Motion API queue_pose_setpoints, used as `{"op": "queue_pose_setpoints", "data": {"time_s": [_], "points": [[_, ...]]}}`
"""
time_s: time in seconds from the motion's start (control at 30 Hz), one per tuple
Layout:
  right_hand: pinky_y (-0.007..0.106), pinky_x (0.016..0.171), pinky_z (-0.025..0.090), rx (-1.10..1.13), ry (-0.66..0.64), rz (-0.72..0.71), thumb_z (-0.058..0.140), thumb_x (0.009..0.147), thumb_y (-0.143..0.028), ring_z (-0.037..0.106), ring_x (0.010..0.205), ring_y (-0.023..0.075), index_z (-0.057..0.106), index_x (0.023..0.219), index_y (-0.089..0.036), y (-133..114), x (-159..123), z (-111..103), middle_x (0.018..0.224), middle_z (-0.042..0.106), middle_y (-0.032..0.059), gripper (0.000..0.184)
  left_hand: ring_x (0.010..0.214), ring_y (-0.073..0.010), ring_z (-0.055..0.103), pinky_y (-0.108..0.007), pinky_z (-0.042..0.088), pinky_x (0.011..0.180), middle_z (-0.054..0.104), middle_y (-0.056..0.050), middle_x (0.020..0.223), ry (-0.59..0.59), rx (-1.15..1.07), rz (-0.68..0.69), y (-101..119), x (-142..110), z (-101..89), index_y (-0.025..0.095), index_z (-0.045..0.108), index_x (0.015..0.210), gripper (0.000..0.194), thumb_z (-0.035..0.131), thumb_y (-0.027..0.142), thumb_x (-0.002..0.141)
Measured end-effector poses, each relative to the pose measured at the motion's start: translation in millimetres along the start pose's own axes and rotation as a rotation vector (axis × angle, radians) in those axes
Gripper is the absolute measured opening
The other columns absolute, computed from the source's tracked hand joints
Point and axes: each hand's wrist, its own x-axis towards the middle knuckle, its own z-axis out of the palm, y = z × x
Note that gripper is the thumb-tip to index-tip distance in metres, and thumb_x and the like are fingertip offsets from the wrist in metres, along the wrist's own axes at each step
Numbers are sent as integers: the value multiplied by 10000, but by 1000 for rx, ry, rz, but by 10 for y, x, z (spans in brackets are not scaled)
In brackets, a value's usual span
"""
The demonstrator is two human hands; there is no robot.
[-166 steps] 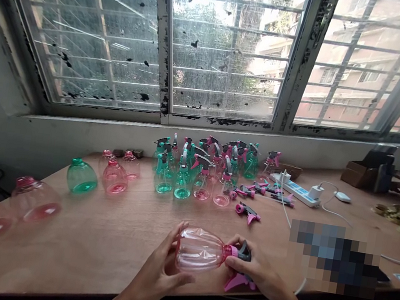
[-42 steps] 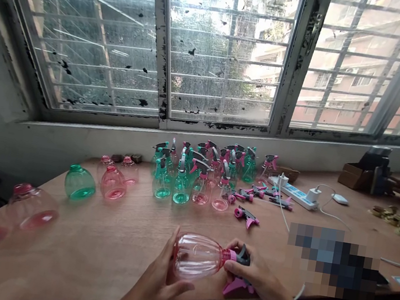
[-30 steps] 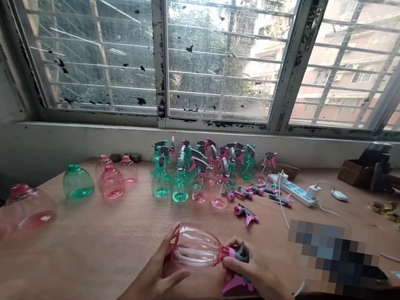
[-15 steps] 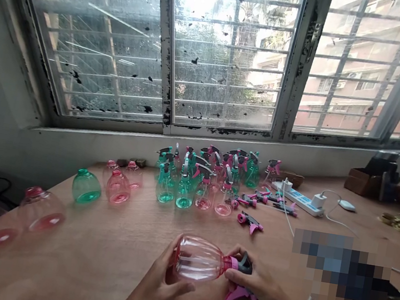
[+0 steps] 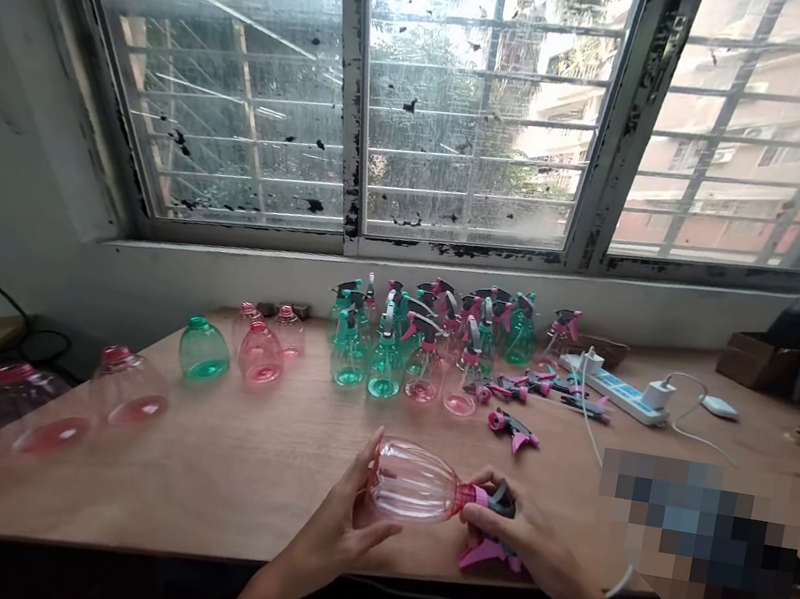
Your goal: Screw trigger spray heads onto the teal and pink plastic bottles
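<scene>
Both your hands are closed around one clear pink PET spray bottle [image 5: 412, 484], which lies on its side over the front of the wooden desk [image 5: 244, 518], neck pointing right. Your left hand [image 5: 333, 532] cups the ribbed body from beneath and behind, fingers spread up its curve, so the bottle has a steady cradle. Your right hand [image 5: 521, 541] wraps the neck end, fingers curled over the pink collar and the grey-and-pink trigger head [image 5: 493, 547], which sits right at the bottle's mouth with its pink trigger hanging toward you. That hold keeps the head lined up with the neck, though you can't tell from this view whether it is threaded tight, or whether the bottle touches the desk.

Ahead of you, complete green and pink spray bottles [image 5: 385, 368] crowd together near the window sill. To their left stand capless green and pink bottles [image 5: 205, 350], well apart from them. Spare trigger heads [image 5: 514, 431] lie just right of the cluster, near a white power strip [image 5: 614, 389]. That grouping keeps bottles with heads apart from those without.
</scene>
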Motion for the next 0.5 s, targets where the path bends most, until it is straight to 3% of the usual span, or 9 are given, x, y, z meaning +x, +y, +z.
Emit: {"op": "queue_pose_setpoints", "data": {"time_s": [0.1, 0.3, 0.5], "points": [[246, 577, 444, 14, -3, 8, 830, 785, -475, 626, 578, 141, 623, 922, -189, -30, 12, 24, 627, 716, -29, 379, 1374, -330, 487, -470, 329, 1192, 515, -179, 1469, 3, 4, -6, 5, -18, 8, 186, 152, 1614, 1077, 830, 311, 786], [255, 555, 476, 47, -16, 4, 832, 765, -484, 653, 554, 149, 619, 836, -186, -80, 9, 55, 631, 731, -15, 374, 1320, -344, 528, -483, 421, 1121, 550, -162, 1424, 43, 0, 2, 12, -14, 13, 231, 341, 1551, 892, 815, 380, 810], [274, 566, 463, 45, -17, 19, 814, 782, -496, 654, 568, 166, 622, 866, -190, -48, 6, 38, 626, 726, -15, 370, 1298, -320, 530, -469, 454, 1093, 544, -135, 1429, 58, -9, 30, -39, -6, 23, 298, 285, 1578, 955, 827, 369, 795]]}}
